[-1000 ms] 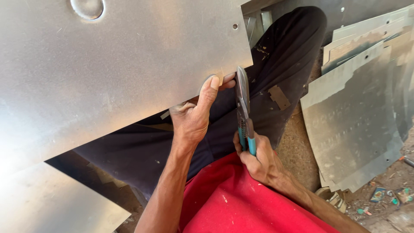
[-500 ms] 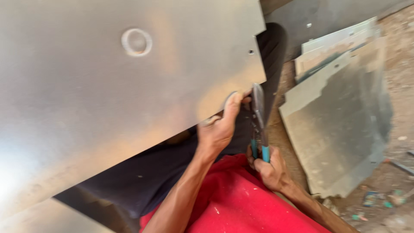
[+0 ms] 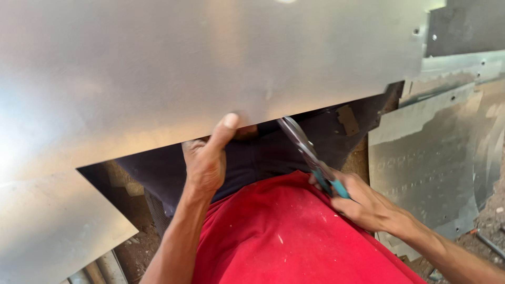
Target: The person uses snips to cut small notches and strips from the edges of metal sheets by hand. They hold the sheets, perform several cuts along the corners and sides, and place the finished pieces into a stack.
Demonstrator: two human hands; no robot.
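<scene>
A large shiny metal sheet (image 3: 210,68) fills the upper part of the head view and rests over my lap. My left hand (image 3: 208,158) grips its near edge, thumb on top and fingers underneath. My right hand (image 3: 363,202) holds tin snips (image 3: 310,155) by their teal handles. The grey blades point up and left, and their tips reach the sheet's near edge just right of my left thumb. Below the hands are my red shirt (image 3: 294,236) and dark trousers (image 3: 263,152).
Cut pieces of sheet metal (image 3: 436,158) lie stacked on the ground to the right. Another piece of sheet (image 3: 47,226) lies at the lower left. Dirt ground with small debris (image 3: 489,226) shows at the right edge.
The view has shifted, so the sheet now spreads wider across the frame. My left hand stays on the sheet's edge. The snips have tilted from nearly upright to slanting up-left.
</scene>
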